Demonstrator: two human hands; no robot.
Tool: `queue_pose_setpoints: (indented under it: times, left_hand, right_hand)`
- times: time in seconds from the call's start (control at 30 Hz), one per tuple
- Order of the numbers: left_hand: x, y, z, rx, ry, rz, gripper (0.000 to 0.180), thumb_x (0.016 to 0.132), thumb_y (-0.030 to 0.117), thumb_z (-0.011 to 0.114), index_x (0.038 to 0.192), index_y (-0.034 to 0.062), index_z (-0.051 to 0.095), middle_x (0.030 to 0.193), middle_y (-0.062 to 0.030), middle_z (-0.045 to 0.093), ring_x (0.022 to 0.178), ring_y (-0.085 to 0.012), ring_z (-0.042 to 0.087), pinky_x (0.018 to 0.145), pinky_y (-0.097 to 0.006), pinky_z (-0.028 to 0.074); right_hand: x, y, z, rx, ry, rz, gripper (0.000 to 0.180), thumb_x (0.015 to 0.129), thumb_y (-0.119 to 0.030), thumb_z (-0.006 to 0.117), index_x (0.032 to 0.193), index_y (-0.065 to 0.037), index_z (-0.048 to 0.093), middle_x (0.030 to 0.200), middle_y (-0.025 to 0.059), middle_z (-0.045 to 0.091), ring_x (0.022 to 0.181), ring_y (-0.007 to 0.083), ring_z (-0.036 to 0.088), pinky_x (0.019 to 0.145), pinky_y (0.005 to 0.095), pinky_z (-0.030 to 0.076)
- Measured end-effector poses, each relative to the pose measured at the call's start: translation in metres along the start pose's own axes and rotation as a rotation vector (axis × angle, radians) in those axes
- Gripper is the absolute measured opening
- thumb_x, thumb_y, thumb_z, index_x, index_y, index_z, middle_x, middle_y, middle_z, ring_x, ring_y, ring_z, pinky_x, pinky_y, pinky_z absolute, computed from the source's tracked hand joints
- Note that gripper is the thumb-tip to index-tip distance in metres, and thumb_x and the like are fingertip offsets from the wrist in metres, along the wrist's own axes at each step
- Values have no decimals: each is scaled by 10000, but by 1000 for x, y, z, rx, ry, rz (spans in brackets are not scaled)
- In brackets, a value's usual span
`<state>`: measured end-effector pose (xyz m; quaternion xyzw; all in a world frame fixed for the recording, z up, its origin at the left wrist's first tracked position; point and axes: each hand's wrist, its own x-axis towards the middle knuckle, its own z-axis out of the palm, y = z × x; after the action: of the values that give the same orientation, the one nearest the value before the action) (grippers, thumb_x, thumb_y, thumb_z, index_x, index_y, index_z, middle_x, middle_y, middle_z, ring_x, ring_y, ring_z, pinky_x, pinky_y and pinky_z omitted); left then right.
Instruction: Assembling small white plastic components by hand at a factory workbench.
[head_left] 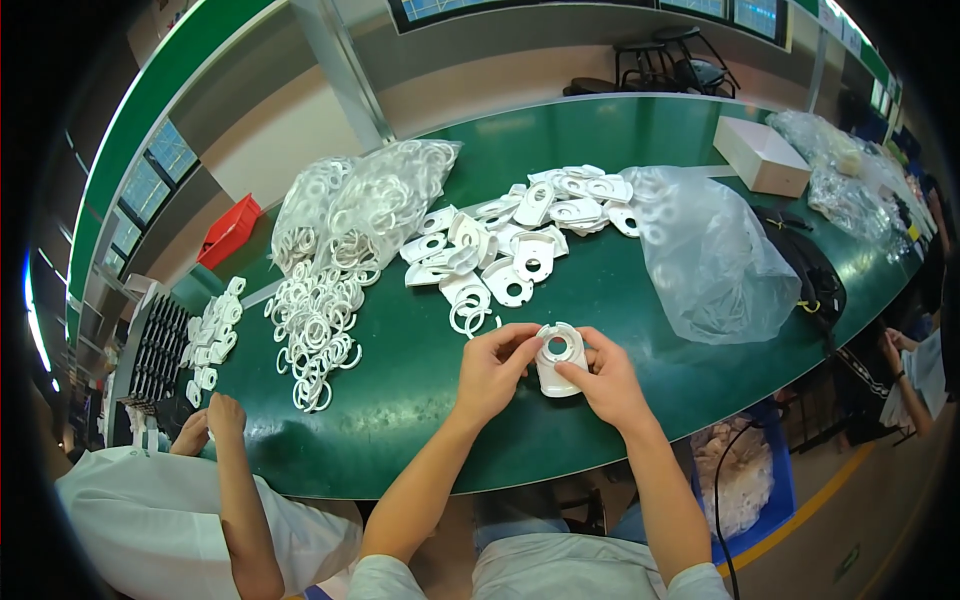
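Note:
Between my two hands, just over the near edge of the green table (420, 455), is a white plastic housing (560, 380) with a round hole toward its far end. My left hand (492, 368) pinches its left rim with thumb and fingers. On the other side my right hand (606, 378) grips it, the thumb lying across its front. Beyond my hands lies a heap of similar white housings (530, 210). Loose white rings (470, 315) rest at the heap's near end, and a bigger pile of white rings (320, 320) spreads to the left.
Clear bags of rings (390, 195) stand at the back left. Right of the heap lies a crumpled plastic bag (710, 270), beside a black bag (815, 270) and a white box (762, 155). A co-worker's hands (215, 422) work at left. A blue bin (780, 465) stands below right.

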<state>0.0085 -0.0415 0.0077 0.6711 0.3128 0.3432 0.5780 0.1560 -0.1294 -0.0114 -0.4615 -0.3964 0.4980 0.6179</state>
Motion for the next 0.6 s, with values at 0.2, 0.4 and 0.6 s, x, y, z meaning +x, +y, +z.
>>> queue_pose_setpoints:
  times: [0.2, 0.4, 0.6]
  left_hand:
    - [2, -2, -5, 23, 4, -15, 182, 853, 78, 623, 975, -51, 665, 772, -51, 654, 645, -85, 568, 584, -214, 458]
    - [3, -2, -8, -72, -20, -24, 180, 849, 69, 628, 971, -59, 664, 765, -72, 658, 644, -102, 587, 594, -222, 483]
    - [1, -2, -1, -89, 0, -45, 171, 859, 39, 602, 986, -67, 646, 795, -74, 657, 670, -108, 593, 619, -230, 491]
  right_hand:
    - [-1, 7, 2, -255, 18, -84, 293, 856, -14, 578, 1137, 2, 499, 867, 30, 636, 778, 62, 581, 681, 210, 443]
    - [1, 10, 2, -179, 35, -122, 280, 868, -28, 561, 1139, 3, 494, 923, 57, 627, 789, 67, 578, 698, 211, 443]
    - [2, 14, -1, -186, 42, -181, 263, 889, -46, 509, 1147, -2, 482, 974, 81, 610, 770, 121, 630, 629, 240, 493]
